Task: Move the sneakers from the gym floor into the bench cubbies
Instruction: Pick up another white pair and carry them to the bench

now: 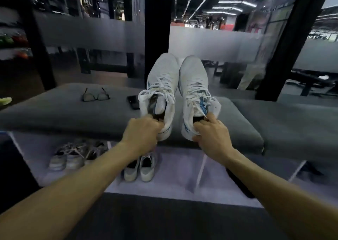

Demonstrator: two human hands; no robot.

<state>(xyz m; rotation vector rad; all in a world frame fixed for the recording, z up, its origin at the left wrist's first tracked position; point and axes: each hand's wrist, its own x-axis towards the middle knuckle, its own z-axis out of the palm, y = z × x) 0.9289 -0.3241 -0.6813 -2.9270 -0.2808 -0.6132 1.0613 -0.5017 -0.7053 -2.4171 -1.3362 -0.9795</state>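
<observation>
Grey bench spread across view; cubbies seen beneath. Two pairs stored inside: left pair, middle pair. White sneakers held above cushion, toes up: left sneaker gripped at heel by closed left hand, right sneaker pinched at collar by right hand. Glasses and phone laid on cushion behind.

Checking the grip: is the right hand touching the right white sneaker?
Touching. Head view shows right hand fingers pinching the heel collar of the right sneaker.

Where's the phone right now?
In the head view, the phone lies on the grey bench cushion, between the glasses and the left-hand sneaker.
</observation>
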